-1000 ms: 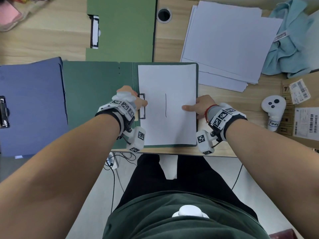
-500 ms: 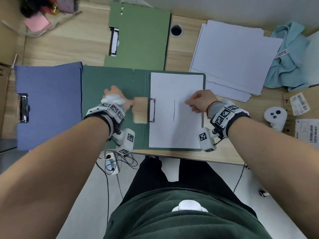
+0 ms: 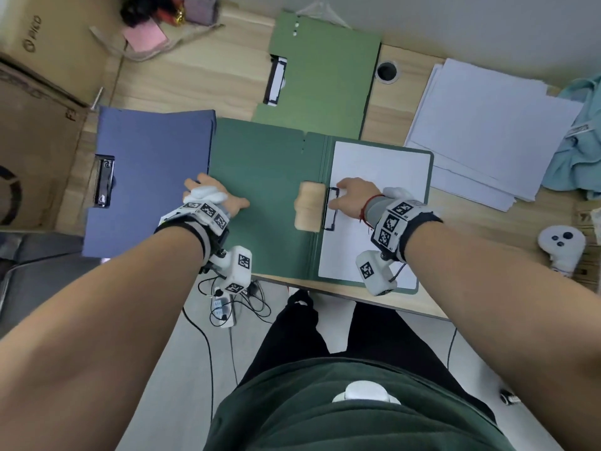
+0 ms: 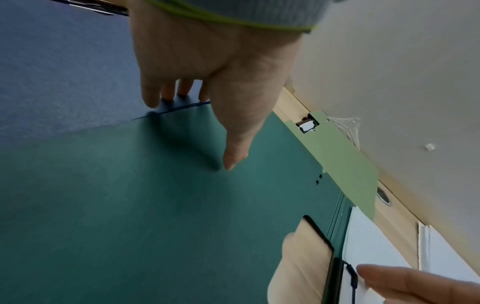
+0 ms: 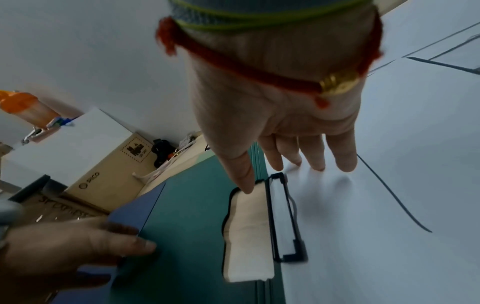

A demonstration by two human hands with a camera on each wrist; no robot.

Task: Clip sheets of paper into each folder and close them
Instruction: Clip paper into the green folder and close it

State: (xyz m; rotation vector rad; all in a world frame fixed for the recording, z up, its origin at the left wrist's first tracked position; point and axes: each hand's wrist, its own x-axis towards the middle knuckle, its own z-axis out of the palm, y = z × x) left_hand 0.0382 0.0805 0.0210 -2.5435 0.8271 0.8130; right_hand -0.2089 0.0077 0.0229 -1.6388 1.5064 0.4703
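At the near edge of the desk (image 3: 387, 297) a dark green folder (image 3: 260, 196) lay open, a white sheet (image 3: 383, 164) under its black clip (image 3: 330, 208) on the right half. The right hand (image 3: 353, 196) rested on the sheet beside the clip, fingers straight and slightly spread. The left hand (image 3: 213, 198) reached the cover's left edge, fingers extended past it, thumb flat on the cover. Left lay a blue folder (image 3: 153, 177); farther back a light green folder (image 3: 325, 76) and a paper stack (image 3: 494, 125).
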